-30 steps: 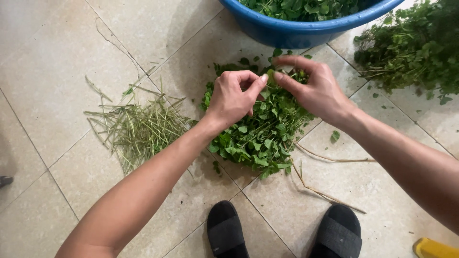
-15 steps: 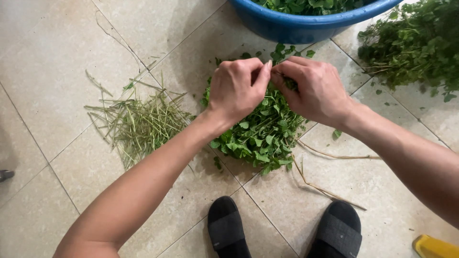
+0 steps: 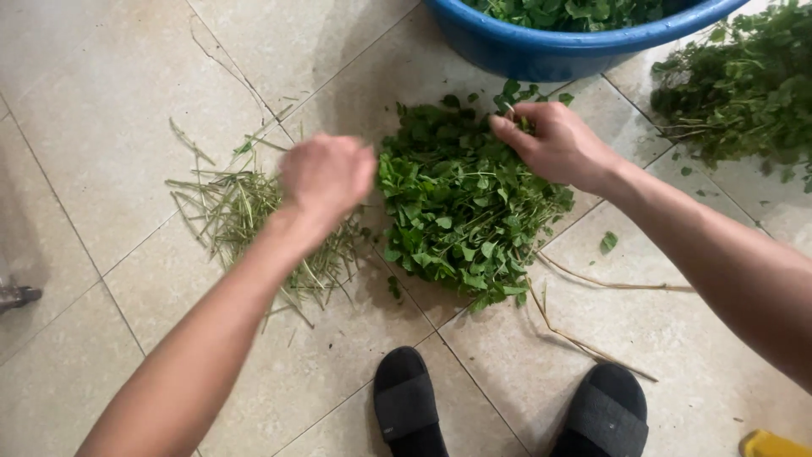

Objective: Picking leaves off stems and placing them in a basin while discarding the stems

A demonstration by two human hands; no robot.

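Note:
A pile of plucked green leaves point(image 3: 457, 211) lies on the tiled floor in front of me. My right hand point(image 3: 554, 144) rests on the pile's far edge, its fingers pinched on a small leafy sprig point(image 3: 518, 95). My left hand point(image 3: 326, 173) is blurred and curled into a fist. It hovers between the leaf pile and a heap of bare stems point(image 3: 245, 211) to the left. Whether it holds anything is hidden.
A blue basin point(image 3: 550, 51) with greens stands at the top. A bunch of leafy stalks point(image 3: 744, 93) lies top right. Loose long stems point(image 3: 592, 283) lie beside my black slippers point(image 3: 410, 406). A yellow object point(image 3: 770, 444) sits bottom right, a dark object point(image 3: 13, 294) at the left edge.
My hands, which were together over the far edge of the leaf pile, have parted. The left hand swung left toward the stem heap; the right stayed at the pile's top.

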